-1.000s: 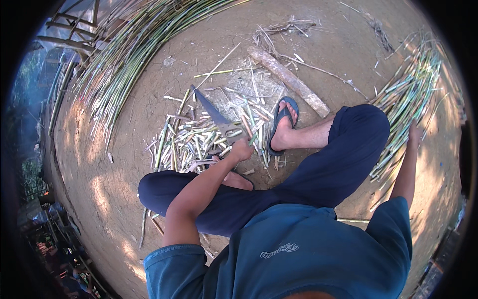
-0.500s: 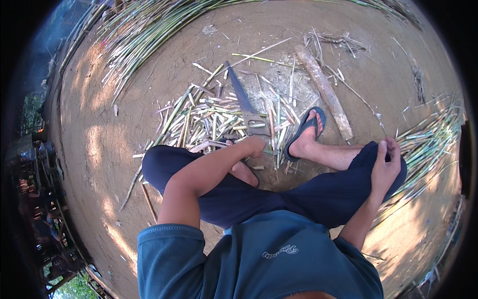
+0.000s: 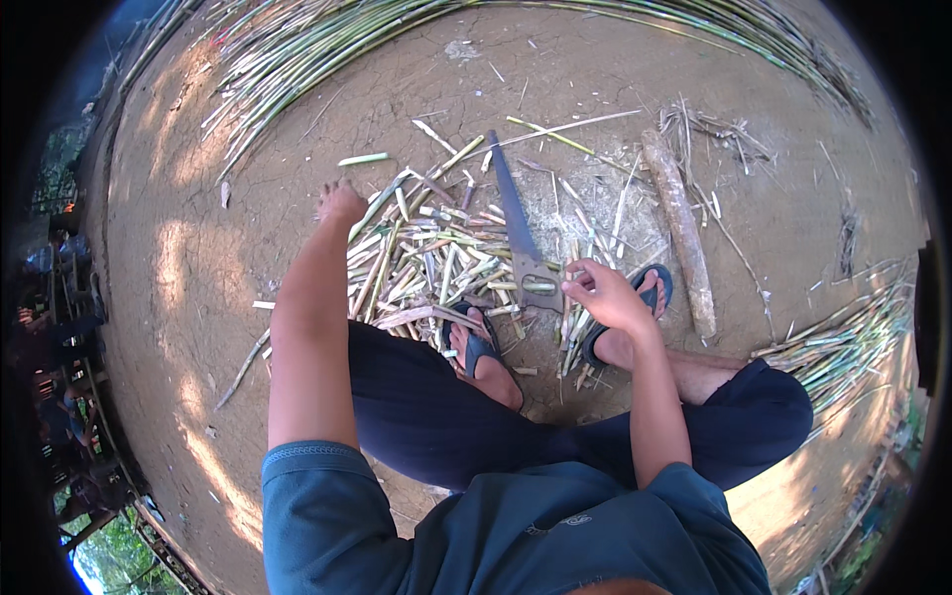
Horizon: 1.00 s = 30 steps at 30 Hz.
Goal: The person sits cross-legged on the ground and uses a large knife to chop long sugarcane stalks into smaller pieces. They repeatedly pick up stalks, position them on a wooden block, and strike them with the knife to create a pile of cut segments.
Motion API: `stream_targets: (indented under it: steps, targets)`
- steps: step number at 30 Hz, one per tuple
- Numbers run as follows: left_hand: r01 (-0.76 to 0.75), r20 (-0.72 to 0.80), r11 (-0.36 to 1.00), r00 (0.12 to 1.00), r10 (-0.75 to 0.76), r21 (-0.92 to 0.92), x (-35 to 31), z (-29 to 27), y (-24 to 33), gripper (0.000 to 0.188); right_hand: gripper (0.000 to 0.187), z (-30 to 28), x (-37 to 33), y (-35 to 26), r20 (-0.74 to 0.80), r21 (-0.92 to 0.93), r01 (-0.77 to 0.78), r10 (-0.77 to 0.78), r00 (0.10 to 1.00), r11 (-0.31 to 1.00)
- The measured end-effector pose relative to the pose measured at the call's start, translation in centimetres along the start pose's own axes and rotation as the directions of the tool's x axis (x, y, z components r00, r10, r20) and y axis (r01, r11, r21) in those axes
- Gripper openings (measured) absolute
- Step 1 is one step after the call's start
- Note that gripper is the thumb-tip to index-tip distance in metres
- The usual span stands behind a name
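Observation:
My left hand (image 3: 342,201) is stretched out to the far left, fingers spread, with nothing in it. Just beyond its fingertips is a short green stalk piece (image 3: 363,159), apart from the hand; I cannot tell whether it lies on the ground or is in the air. My right hand (image 3: 607,297) hovers by the handle of a handsaw (image 3: 514,213), fingers loosely bent and thumb apart, seemingly without touching it. The saw rests with its blade pointing away, on the right side of a heap of cut stalk pieces (image 3: 426,248).
A thick log (image 3: 679,233) lies right of the saw. Bundles of long green stalks lie at the back (image 3: 327,64) and right (image 3: 853,342). My sandalled feet (image 3: 486,357) stand near the heap. A thin stick (image 3: 243,377) lies left of my knee.
My left hand has swung from between my knees out to the far left, and the green piece now shows beyond it. My right hand has come from my right knee to beside the saw handle.

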<state>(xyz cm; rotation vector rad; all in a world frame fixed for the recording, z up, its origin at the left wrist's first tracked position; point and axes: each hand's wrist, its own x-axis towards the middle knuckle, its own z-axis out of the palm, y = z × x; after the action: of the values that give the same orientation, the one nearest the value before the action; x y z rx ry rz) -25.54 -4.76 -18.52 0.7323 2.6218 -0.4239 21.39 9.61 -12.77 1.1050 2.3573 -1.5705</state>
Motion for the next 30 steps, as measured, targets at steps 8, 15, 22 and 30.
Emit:
stream_targets:
  steps: [8,15,22,30]
  targets:
    - [-0.099,-0.338,0.979,0.940,0.034,-0.178,6.7,5.6,0.6,0.041,0.039,-3.6,20.7,7.3,-0.359,-0.176,0.010,-0.073,0.931,0.984]
    - [-0.257,-0.611,0.960,0.779,0.140,-0.108,23.2,-0.6,8.5,0.045,0.055,-7.5,36.4,8.8,-0.539,-0.559,-0.008,-0.356,0.763,0.829]
    - [-0.285,-0.616,0.955,0.738,0.274,0.083,38.7,-13.5,21.0,0.112,0.062,-9.3,38.0,7.8,-0.498,-0.531,-0.015,-0.297,0.815,0.847]
    - [-0.238,-0.424,0.956,0.858,0.289,0.171,48.0,-20.6,30.8,0.125,0.053,-12.0,40.3,9.1,-0.508,-0.408,0.011,-0.237,0.828,0.913]
